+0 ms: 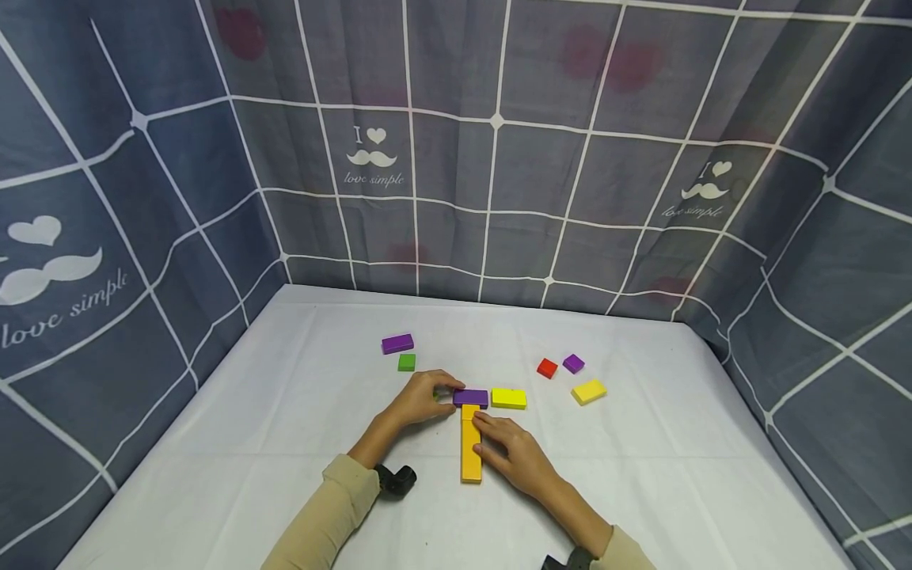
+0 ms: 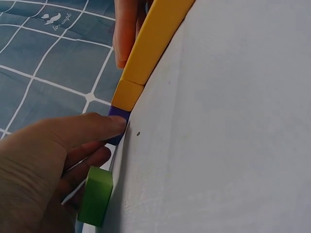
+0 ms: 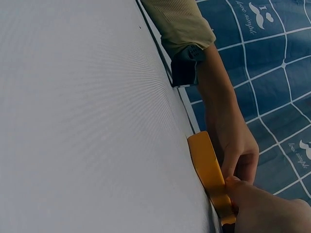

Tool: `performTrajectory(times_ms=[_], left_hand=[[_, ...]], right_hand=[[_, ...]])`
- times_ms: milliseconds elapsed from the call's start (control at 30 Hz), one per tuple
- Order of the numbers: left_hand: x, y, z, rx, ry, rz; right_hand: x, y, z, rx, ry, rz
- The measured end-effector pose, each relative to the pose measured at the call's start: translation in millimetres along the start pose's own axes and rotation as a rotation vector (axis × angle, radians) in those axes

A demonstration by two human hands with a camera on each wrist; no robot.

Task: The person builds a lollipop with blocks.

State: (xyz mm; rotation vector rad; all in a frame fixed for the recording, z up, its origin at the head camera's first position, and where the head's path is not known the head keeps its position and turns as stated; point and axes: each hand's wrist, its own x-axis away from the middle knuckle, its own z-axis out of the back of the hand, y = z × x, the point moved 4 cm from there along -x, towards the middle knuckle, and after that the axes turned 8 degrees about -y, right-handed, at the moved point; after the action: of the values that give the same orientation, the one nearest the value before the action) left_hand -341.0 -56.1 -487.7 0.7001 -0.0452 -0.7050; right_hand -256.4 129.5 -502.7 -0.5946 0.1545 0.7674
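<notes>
My left hand [image 1: 422, 398] pinches the left end of a purple block [image 1: 475, 397] between thumb and fingers. A short orange block [image 1: 470, 412] and a long orange block [image 1: 471, 457] run in line from the purple block toward me, forming a T with it. My right hand [image 1: 523, 459] touches the right side of the orange blocks with thumb and fingertips. Just right of the purple block lies a yellow block [image 1: 509, 398], a small gap apart. Beside my left fingers stands a green block [image 2: 96, 196], mostly hidden in the head view.
Farther back on the left lie another purple block [image 1: 397, 343] and a small green block [image 1: 407, 362]. To the right are a red block [image 1: 547, 368], a small purple block [image 1: 573, 363] and a pale yellow block [image 1: 589, 392]. Checked curtains [image 1: 456, 158] surround the white table [image 1: 677, 443].
</notes>
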Motion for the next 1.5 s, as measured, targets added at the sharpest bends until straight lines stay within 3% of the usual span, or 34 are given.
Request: performTrajectory(times_ms=[267,500,833,1067,1267,1400,1500], left_hand=[[7.5,1.3,10.6,-0.044,0.030,-0.007],[21.1,-4.8,23.9,-0.011,0.055,-0.030],[34.3,-17.7,27.1,0.040,-0.021,0.024],[36.4,-20.0,26.8,0.014,-0.049,0.034],[28.1,-19.4,31.3,0.035,0.036,0.028],[12.7,-16.0,31.6,0.056,0.142,0.024],[-0.5,-13.2,27.5,0.067,0.182,0.021]], right_hand=[[0.3,0,2,0.006,-0.001,-0.003],[0.6,1,2,0.000,0.006,0.005],[1.8,3,1,-0.007,0.009,0.003],[0.5,2,1,-0.016,0.001,-0.004],[0.1,0,1,-0.025,-0.014,-0.015],[-0.1,0,0,-0.024,-0.018,-0.016],[-0.1,0,0,-0.022,-0.013,-0.016]])
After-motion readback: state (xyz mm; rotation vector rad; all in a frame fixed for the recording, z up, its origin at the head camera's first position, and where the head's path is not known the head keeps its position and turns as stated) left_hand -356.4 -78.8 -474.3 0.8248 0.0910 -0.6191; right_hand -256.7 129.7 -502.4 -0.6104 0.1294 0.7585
